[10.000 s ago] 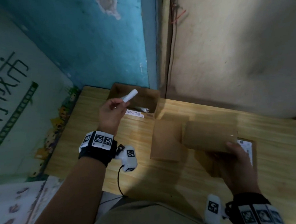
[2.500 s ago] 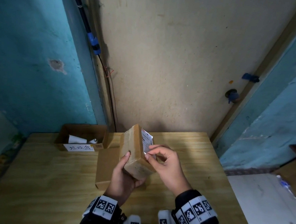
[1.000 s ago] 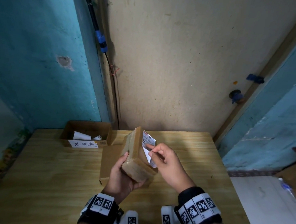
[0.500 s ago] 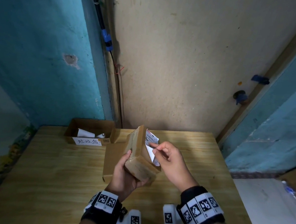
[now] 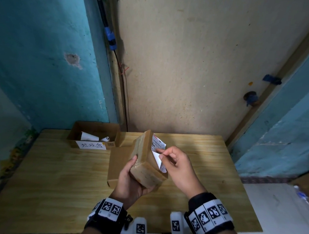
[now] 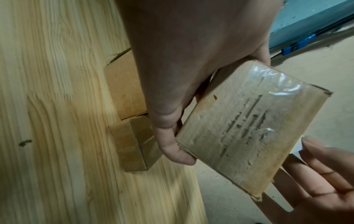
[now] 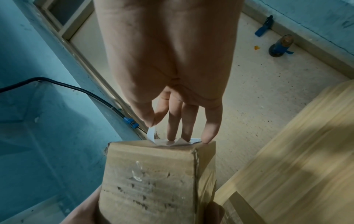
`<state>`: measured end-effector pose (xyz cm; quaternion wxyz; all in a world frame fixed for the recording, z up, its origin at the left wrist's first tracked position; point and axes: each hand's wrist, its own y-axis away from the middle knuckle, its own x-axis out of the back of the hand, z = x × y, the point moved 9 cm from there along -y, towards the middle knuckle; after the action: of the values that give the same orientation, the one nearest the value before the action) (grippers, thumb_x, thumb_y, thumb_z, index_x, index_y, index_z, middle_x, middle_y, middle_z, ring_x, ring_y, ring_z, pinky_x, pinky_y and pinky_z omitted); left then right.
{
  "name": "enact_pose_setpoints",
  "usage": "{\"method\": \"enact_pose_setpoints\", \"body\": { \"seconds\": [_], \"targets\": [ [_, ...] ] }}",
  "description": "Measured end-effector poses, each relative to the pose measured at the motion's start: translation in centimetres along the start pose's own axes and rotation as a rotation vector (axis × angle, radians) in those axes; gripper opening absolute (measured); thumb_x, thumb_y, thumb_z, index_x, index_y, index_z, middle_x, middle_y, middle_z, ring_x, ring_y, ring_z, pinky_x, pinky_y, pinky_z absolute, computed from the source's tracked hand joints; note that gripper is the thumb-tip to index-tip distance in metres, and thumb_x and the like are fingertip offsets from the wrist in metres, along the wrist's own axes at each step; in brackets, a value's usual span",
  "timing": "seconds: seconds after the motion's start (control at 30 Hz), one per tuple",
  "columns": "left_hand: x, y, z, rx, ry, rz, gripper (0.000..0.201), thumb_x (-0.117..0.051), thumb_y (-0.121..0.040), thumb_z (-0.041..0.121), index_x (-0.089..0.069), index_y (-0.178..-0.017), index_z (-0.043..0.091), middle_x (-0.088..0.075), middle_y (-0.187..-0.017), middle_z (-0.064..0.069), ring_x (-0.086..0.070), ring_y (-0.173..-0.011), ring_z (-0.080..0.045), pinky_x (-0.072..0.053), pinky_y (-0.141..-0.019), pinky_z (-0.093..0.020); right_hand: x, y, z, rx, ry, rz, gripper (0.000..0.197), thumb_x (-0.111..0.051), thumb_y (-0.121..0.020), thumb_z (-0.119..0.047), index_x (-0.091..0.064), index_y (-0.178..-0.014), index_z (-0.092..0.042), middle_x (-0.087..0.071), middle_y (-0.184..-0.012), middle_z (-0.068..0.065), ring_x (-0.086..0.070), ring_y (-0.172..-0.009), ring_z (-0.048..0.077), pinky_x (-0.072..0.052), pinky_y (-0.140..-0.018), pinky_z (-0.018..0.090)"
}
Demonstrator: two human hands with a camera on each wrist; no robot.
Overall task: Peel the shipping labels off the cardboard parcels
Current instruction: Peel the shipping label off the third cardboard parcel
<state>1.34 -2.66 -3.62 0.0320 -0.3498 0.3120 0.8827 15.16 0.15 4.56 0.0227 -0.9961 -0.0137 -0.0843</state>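
Note:
My left hand (image 5: 131,177) grips a small taped cardboard parcel (image 5: 146,163), held tilted above the wooden table (image 5: 54,173). A white shipping label (image 5: 157,151) sits on the parcel's right face, its lower part curled away from the cardboard. My right hand (image 5: 172,160) pinches that loose label edge between thumb and forefinger. In the right wrist view the parcel (image 7: 153,178) stands below the right hand (image 7: 172,118), whose other fingertips touch the label (image 7: 172,142). In the left wrist view the left hand (image 6: 182,91) holds the parcel (image 6: 249,128) by its edge.
A flat cardboard parcel (image 5: 121,162) lies on the table under my hands, and a smaller taped box (image 6: 134,144) lies beside it. An open box (image 5: 93,136) with a handwritten tag holds rolled labels at the table's back left. Walls close in behind.
Ten seconds ago my left hand held a rolled label over the open box and my right held a parcel. Over the last second the label has come further off the parcel's face.

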Motion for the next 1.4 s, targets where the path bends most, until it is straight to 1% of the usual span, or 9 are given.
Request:
{"method": "enact_pose_setpoints", "body": {
  "seconds": [0.17, 0.37, 0.43, 0.57, 0.67, 0.83, 0.97, 1.2, 1.4],
  "targets": [
    [0.1, 0.1, -0.2, 0.002, 0.008, -0.001, 0.062, -0.055, -0.081, 0.057, -0.062, -0.122, 0.012, -0.07, -0.103, -0.017, -0.064, -0.097, -0.034, -0.051, -0.082, -0.043, 0.0, 0.1, 0.3, 0.0, -0.018, 0.001, 0.019, -0.065, -0.098, 0.002, -0.062, -0.087, -0.013, -0.077, -0.116, -0.002, -0.071, -0.112, 0.002, -0.052, -0.092, 0.013],
    [0.0, 0.3, -0.1, -0.001, 0.0, -0.006, 0.056, -0.055, -0.083, 0.057, -0.065, -0.118, 0.015, -0.071, -0.104, -0.016, -0.065, -0.095, -0.032, -0.047, -0.086, -0.044, 0.1, 0.1, 0.5, 0.019, -0.001, 0.042, 0.022, -0.07, -0.096, -0.002, -0.071, -0.107, -0.021, -0.078, -0.112, -0.002, -0.073, -0.109, 0.009, -0.055, -0.091, 0.018],
    [0.0, 0.3, 0.0, -0.001, -0.003, -0.005, 0.058, -0.055, -0.082, 0.058, -0.064, -0.12, 0.014, -0.07, -0.105, -0.016, -0.064, -0.096, -0.033, -0.047, -0.085, -0.044, 0.1, 0.0, 0.8, 0.001, 0.038, 0.041, 0.014, -0.071, -0.097, -0.005, -0.079, -0.1, -0.015, -0.078, -0.111, -0.007, -0.073, -0.107, 0.008, -0.056, -0.094, 0.024],
    [0.0, 0.4, 0.0, -0.002, 0.007, -0.022, 0.059, -0.054, -0.083, 0.058, -0.062, -0.122, 0.013, -0.07, -0.104, -0.017, -0.065, -0.094, -0.034, -0.05, -0.082, -0.043, -0.2, -0.1, 1.0, -0.013, 0.051, 0.004, 0.026, -0.071, -0.097, -0.008, -0.079, -0.078, -0.024, -0.075, -0.112, -0.016, -0.071, -0.107, -0.003, -0.053, -0.093, 0.02],
    [0.2, 0.5, 0.0, 0.002, 0.004, -0.019, 0.062, -0.054, -0.083, 0.058, -0.061, -0.124, 0.013, -0.07, -0.104, -0.018, -0.064, -0.096, -0.035, -0.05, -0.082, -0.043, -0.5, -0.1, 1.0, -0.013, 0.041, -0.006, 0.026, -0.07, -0.097, -0.008, -0.079, -0.078, -0.022, -0.075, -0.113, -0.016, -0.071, -0.106, -0.003, -0.053, -0.091, 0.018],
    [0.4, 0.6, -0.1, 0.015, 0.008, -0.011, 0.067, -0.056, -0.08, 0.059, -0.058, -0.13, 0.014, -0.068, -0.111, -0.018, -0.064, -0.1, -0.036, -0.053, -0.081, -0.043, -0.7, 0.0, 1.1, -0.005, 0.033, -0.003, 0.032, -0.07, -0.097, -0.008, -0.078, -0.077, -0.031, -0.076, -0.113, -0.015, -0.071, -0.109, -0.001, -0.052, -0.091, 0.017],
    [0.8, 0.6, -0.2, 0.022, 0.01, -0.003, 0.068, -0.055, -0.082, 0.06, -0.057, -0.131, 0.013, -0.068, -0.112, -0.018, -0.063, -0.1, -0.035, -0.053, -0.079, -0.043, -0.8, -0.1, 1.3, -0.019, 0.024, 0.003, 0.031, -0.068, -0.099, -0.007, -0.078, -0.086, -0.034, -0.075, -0.111, -0.017, -0.069, -0.105, -0.007, -0.05, -0.089, 0.013],
    [0.8, 1.0, -0.1, 0.024, 0.026, -0.01, 0.061, -0.053, -0.084, 0.058, -0.061, -0.125, 0.013, -0.069, -0.107, -0.018, -0.065, -0.096, -0.035, -0.053, -0.078, -0.042, -0.8, 0.0, 1.5, -0.02, 0.054, 0.015, 0.018, -0.062, -0.103, -0.009, -0.078, -0.109, -0.012, -0.076, -0.114, -0.009, -0.067, -0.103, -0.009, -0.047, -0.086, 0.007],
    [0.9, 1.1, -0.3, 0.028, 0.005, -0.029, 0.062, -0.051, -0.085, 0.059, -0.063, -0.122, 0.011, -0.07, -0.103, -0.017, -0.067, -0.089, -0.033, -0.052, -0.078, -0.04, -0.8, 0.3, 1.6, -0.012, 0.064, 0.012, 0.018, -0.061, -0.103, -0.007, -0.078, -0.105, -0.008, -0.077, -0.114, -0.006, -0.066, -0.101, -0.01, -0.046, -0.085, 0.007]
  ]
}}
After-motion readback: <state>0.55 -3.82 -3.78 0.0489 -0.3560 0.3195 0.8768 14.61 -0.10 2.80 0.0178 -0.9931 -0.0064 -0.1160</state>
